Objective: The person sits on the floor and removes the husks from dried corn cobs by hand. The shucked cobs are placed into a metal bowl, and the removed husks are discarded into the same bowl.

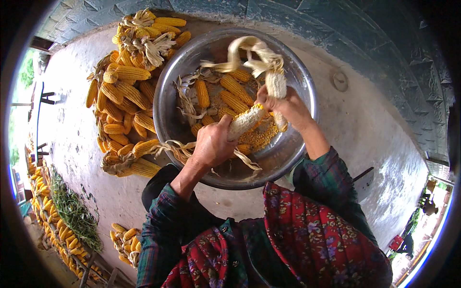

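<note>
My left hand (pixel 215 141) grips a corn cob (pixel 246 123) that is mostly bare and white, with a few yellow kernels at its upper tip. My right hand (pixel 286 106) is closed on a second bare white cob (pixel 276 84) with dry husk (pixel 264 57) trailing from its top; its fingers meet the first cob's tip. Both hands are over a large steel basin (pixel 310 97). Inside the basin lie several yellow ears of corn (pixel 234 102), loose kernels (pixel 264 136) and husk strips (pixel 186 97). The husk below my left hand hangs across the basin's near side.
A large heap of yellow corn ears (pixel 124 90) lies against the basin's left side on the concrete floor (pixel 363 118). A smaller pile (pixel 126 243) is at lower left, near green plants (pixel 74 212) and a long row of ears (pixel 61 230). A tiled wall (pixel 342 32) runs behind.
</note>
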Available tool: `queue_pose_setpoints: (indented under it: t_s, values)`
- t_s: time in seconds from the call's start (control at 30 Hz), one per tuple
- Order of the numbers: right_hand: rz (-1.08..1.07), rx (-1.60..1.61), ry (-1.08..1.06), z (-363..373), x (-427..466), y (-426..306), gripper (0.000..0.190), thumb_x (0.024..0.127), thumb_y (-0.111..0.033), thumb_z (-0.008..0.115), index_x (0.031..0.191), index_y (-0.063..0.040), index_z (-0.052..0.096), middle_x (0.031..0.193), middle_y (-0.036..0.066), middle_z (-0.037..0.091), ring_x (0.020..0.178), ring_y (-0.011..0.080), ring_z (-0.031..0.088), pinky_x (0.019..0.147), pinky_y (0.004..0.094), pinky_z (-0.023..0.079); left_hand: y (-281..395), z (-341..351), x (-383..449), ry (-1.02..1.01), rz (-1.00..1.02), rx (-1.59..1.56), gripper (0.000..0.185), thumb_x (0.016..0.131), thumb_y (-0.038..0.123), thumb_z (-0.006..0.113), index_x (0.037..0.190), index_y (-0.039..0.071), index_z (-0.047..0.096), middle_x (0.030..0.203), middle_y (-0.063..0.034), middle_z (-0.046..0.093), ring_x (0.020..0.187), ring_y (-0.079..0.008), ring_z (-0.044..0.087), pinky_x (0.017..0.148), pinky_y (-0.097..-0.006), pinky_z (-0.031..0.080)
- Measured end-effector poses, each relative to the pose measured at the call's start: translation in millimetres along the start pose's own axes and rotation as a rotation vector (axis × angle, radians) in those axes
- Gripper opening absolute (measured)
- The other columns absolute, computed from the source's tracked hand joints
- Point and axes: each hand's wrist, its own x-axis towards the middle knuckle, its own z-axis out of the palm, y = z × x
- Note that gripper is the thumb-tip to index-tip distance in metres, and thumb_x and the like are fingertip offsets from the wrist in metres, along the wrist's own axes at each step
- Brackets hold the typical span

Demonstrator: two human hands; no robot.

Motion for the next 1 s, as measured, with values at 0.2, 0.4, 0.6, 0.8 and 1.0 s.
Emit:
queue_pose_setpoints:
  t_s: [0.2,0.4,0.6,0.8,1.0]
  values:
    - [-0.086,-0.575,0.100,25,5,21,0.045,0.078,-0.036,0.078,0.101,0.001,0.068,0.089,0.021,0.071,0.084,0.0313,0.071,0.074,0.0380,0.053,-6,19,1,0.126,0.185,0.158,0.030,0.067,0.007,0.065,0.094,0.004,0.053,0.078,-0.0171,0.065,0.080,-0.0371,0.065,0.067,-0.0476,0.052]
    - [0.178,0.034,0.199,-5,16,31,0.014,0.083,-0.018,0.073,0.086,-0.006,0.066,0.065,0.001,0.061,0.049,0.0121,0.059,0.046,0.0254,0.046,-3,11,2,0.168,0.131,0.090,0.030,0.068,0.007,0.067,0.092,0.004,0.050,0.077,-0.0187,0.063,0.077,-0.0383,0.065,0.065,-0.0489,0.051]
    - [0.212,0.304,0.199,6,9,16,0.032,0.087,-0.029,0.073,0.110,-0.008,0.064,0.096,0.004,0.067,0.082,0.0180,0.066,0.059,0.0291,0.058,-6,6,12,0.066,-0.168,-0.441,0.047,0.071,0.015,0.067,0.111,-0.008,0.059,0.093,-0.0266,0.067,0.087,-0.0372,0.068,0.079,-0.0410,0.053]
    - [0.069,0.593,0.102,31,11,22,0.034,0.089,-0.012,0.068,0.120,-0.004,0.056,0.119,0.005,0.061,0.096,0.0215,0.064,0.081,0.0360,0.058,3,26,10,0.132,-0.162,-0.099,0.039,0.074,0.015,0.067,0.106,-0.003,0.053,0.083,-0.0238,0.067,0.078,-0.0382,0.067,0.070,-0.0460,0.053]
    - [-0.072,0.146,0.260,50,9,25,0.031,0.085,-0.012,0.074,0.110,0.000,0.061,0.091,0.008,0.067,0.079,0.0176,0.066,0.070,0.0324,0.054,9,63,0,0.252,-0.116,-0.172,0.030,0.076,0.011,0.066,0.099,0.002,0.050,0.071,-0.0197,0.061,0.065,-0.0349,0.063,0.058,-0.0461,0.049]
